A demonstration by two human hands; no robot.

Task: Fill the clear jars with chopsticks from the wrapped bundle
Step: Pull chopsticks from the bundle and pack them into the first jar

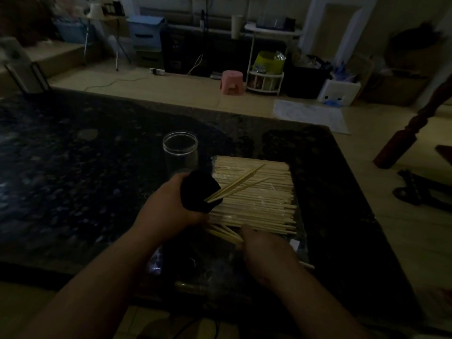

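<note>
Right now the wrapped bundle [254, 192] is lying flat at the frame's centre on the dark table [73, 167], and your right hand [266, 250] is pinching a few chopsticks [225, 232] at its near edge. Your left hand [171, 209] is gripping a dark object [199, 189] with two sticks [234, 184] poking out, just below the clear jar [180, 152].

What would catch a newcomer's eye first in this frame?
The pale wrapped bundle stands out on the dark table, right of center. An empty clear jar stands just beyond its left end. The left hand grips a dark object with sticks poking out; the right hand holds loose chopsticks nearer the camera.
</note>
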